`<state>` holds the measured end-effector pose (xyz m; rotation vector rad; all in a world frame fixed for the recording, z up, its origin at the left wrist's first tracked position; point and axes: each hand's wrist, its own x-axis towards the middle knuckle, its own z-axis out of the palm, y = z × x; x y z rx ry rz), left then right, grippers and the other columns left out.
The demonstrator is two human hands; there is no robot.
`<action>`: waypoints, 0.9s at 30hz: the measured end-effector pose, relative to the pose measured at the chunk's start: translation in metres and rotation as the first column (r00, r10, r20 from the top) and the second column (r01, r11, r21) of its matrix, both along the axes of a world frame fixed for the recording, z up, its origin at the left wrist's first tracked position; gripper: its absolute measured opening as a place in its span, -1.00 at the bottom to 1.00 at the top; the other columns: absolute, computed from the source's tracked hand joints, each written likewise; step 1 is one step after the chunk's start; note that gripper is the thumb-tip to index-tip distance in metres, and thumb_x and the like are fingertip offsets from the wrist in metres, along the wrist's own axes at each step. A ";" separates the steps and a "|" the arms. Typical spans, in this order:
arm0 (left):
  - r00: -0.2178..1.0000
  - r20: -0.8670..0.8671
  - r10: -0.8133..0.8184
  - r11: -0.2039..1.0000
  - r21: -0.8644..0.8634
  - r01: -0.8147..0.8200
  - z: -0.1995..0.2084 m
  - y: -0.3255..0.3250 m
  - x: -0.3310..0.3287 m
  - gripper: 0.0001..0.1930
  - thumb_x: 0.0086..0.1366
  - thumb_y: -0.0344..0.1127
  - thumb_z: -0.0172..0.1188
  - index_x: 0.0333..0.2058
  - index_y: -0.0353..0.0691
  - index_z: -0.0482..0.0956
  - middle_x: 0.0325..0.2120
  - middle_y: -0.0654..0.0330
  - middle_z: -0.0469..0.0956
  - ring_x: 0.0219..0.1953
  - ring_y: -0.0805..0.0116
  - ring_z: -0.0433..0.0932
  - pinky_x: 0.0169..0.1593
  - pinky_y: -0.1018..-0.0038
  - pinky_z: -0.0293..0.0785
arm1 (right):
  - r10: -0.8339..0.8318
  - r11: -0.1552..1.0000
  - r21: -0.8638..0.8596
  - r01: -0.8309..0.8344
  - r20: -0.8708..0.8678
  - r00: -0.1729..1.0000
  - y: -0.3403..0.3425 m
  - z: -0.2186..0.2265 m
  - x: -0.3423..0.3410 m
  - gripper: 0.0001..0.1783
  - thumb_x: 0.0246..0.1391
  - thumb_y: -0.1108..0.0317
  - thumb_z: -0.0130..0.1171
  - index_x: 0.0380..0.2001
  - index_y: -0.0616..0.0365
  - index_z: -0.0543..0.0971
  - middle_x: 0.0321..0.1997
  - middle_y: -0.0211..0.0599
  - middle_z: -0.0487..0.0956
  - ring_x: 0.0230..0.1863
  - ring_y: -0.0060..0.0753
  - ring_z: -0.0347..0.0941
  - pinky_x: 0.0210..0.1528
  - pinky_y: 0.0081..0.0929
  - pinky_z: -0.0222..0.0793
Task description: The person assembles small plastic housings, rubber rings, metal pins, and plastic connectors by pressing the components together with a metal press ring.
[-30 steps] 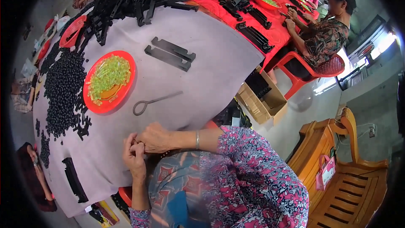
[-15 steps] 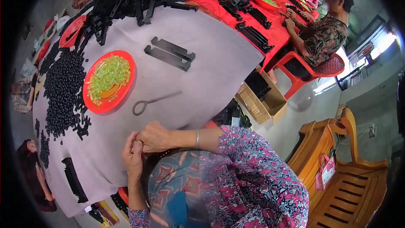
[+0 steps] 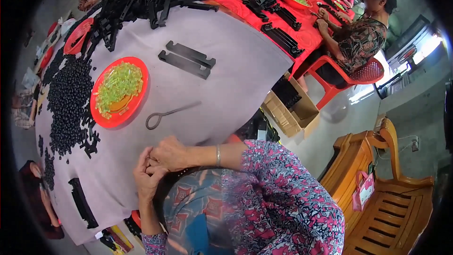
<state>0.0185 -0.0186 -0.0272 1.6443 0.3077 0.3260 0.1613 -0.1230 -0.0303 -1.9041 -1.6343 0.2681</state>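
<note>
My left hand (image 3: 148,174) and my right hand (image 3: 169,155) meet at the table's near edge, touching, with fingers curled closed. Whatever may lie between the fingers is hidden. Just beyond them on the grey cloth lies a thin metal rod with a looped end (image 3: 154,122). Farther off, two long black plastic pieces with notched ends (image 3: 186,60) rest side by side. To the left, a red plate (image 3: 109,122) holds many small yellow-green clear tubes (image 3: 119,85).
Small black parts (image 3: 71,106) are heaped at the left, long black pieces (image 3: 141,2) at the back. One black piece (image 3: 83,203) lies near left. A person (image 3: 363,38) works at a red-covered table (image 3: 309,35). A cardboard box (image 3: 285,115) and wooden bench (image 3: 377,198) stand right.
The view has shifted slightly, so the table things appear a little farther left. My hands stay together, with the left fingers slightly rearranged against the right hand.
</note>
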 end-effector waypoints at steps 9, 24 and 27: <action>0.997 -0.001 0.080 0.997 0.002 -0.080 -0.002 -0.006 0.005 -0.53 0.34 -0.49 0.13 0.22 -0.38 0.37 -0.38 0.36 0.43 -0.42 0.64 0.37 -0.38 0.67 0.35 | -0.054 0.992 0.108 0.058 -0.042 0.998 0.000 -0.003 -0.002 -0.72 -0.09 0.07 0.24 -0.58 0.06 0.61 -0.61 -0.07 0.58 -0.54 0.08 0.56 -0.48 -0.05 0.46; 0.974 -0.031 0.226 0.970 -0.089 -0.228 -0.004 -0.004 0.006 -0.66 0.46 -0.33 0.02 0.13 -0.35 0.47 -0.30 0.34 0.54 -0.45 0.69 0.38 -0.43 0.72 0.27 | -0.034 0.994 0.099 0.041 -0.080 0.996 0.000 0.004 -0.001 -0.59 -0.12 0.01 0.21 -0.69 0.17 0.60 -0.68 0.06 0.52 -0.60 0.13 0.53 -0.48 -0.05 0.46; 0.986 -0.066 0.155 0.979 -0.120 -0.162 0.001 -0.002 0.002 -0.65 0.43 -0.34 0.04 0.11 -0.37 0.48 -0.29 0.36 0.54 -0.42 0.71 0.38 -0.42 0.74 0.25 | 0.000 0.994 0.104 0.011 -0.108 0.994 0.000 0.000 0.002 -0.58 -0.14 -0.01 0.22 -0.67 0.17 0.63 -0.66 0.07 0.53 -0.58 0.13 0.53 -0.47 -0.05 0.46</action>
